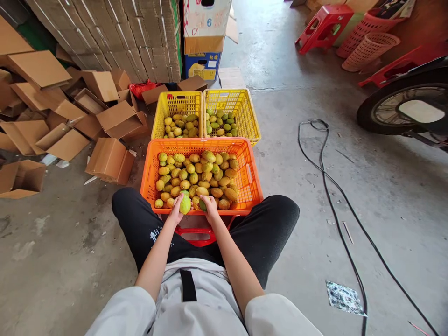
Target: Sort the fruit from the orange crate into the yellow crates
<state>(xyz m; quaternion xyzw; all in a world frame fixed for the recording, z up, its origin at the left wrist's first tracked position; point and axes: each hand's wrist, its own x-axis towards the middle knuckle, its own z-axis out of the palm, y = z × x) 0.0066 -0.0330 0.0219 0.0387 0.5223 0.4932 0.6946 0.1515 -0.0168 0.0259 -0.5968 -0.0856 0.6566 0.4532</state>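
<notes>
Yellow-green oval fruits [193,167], some browner than others, lie heaped in an orange plastic crate [258,186] between my knees. Over its near edge, my left hand [176,210] is closed around a bright green-yellow fruit [185,205]. Another green patch shows just behind that fruit, and I cannot make out whether it is a second one in the hand. A short gap to the right, my right hand [210,206] grips a darker green fruit [202,205], mostly covered by the fingers.
Two yellow crates [255,112] [158,112] with more fruit stand beyond the orange one. Cardboard boxes [108,161] are scattered at left below stacked flat cartons [140,42]. At right are a black cable [327,179], a motorcycle wheel [388,109], a red stool [324,25] and pink baskets [369,49].
</notes>
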